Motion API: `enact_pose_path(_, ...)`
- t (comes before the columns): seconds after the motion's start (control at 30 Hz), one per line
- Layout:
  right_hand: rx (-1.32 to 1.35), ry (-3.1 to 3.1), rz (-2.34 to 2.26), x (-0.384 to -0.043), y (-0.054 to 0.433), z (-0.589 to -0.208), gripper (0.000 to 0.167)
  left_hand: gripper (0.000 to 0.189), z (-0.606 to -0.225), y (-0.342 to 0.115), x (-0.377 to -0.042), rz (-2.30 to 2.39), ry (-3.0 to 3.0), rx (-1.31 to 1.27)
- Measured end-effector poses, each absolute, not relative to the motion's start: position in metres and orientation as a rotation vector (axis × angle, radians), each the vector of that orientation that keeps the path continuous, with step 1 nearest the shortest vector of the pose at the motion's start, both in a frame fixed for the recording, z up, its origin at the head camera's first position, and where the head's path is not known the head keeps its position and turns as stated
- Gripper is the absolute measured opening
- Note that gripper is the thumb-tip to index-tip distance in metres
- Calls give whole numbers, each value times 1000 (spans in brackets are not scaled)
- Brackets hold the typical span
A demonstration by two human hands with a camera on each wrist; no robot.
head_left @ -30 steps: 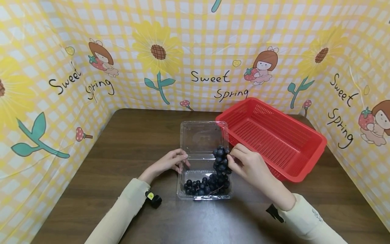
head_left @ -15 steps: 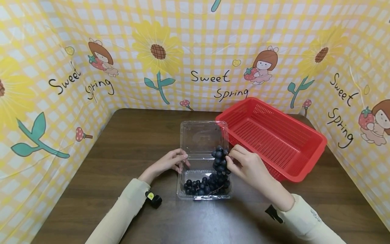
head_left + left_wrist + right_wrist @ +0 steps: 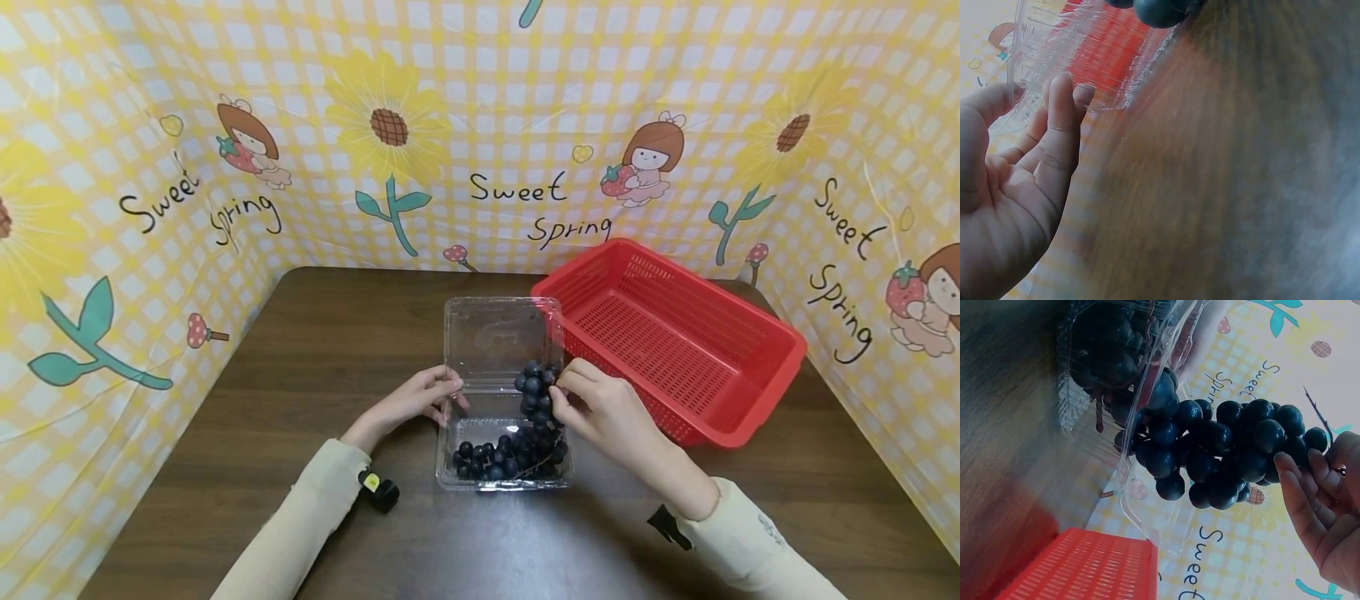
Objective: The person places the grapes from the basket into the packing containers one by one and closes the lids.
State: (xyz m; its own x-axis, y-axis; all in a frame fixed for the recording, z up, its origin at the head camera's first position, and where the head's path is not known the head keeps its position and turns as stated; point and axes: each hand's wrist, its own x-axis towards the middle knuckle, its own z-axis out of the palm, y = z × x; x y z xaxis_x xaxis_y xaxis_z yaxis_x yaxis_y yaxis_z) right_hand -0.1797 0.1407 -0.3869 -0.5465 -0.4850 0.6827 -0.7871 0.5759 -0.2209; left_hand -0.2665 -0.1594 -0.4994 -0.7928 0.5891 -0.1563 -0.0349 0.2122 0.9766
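Observation:
A clear plastic clamshell box (image 3: 501,337) stands on the table with its lid tipped back. Dark grapes (image 3: 517,450) lie in its base, and part of the bunch rises over the right rim. My right hand (image 3: 611,408) pinches the stem at the top of this raised part, the grapes (image 3: 1210,465) hanging below the fingertips. In the right wrist view the bare stem end sticks out past the fingers. With thumb and fingers my left hand (image 3: 416,395) holds the left edge of the box near its hinge; some fingertips show through the plastic.
A red slotted plastic basket (image 3: 675,350) sits at an angle behind and right of the box, its near side close to my right hand. Patterned yellow cloth (image 3: 420,150) stands around the back and sides of the brown wooden table (image 3: 337,325).
My right hand has shifted slightly left with the raised grapes, which now lean a little further over the box. The left hand, box and basket hold their places.

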Motion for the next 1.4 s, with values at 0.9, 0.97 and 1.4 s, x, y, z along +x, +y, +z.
enact_pose_path(0.9,1049,-2249,701,-183,133,-399,14,39,-500,-160,-268,1634,1963,506)
enact_pose_path(0.97,1047,-2255,701,-183,132,-399,14,38,-500,-159,-268,1632,1961,508)
enact_pose_path(1.4,1054,-2264,700,-185,130,-404,13,37,-501,-159,-268,1644,1951,499)
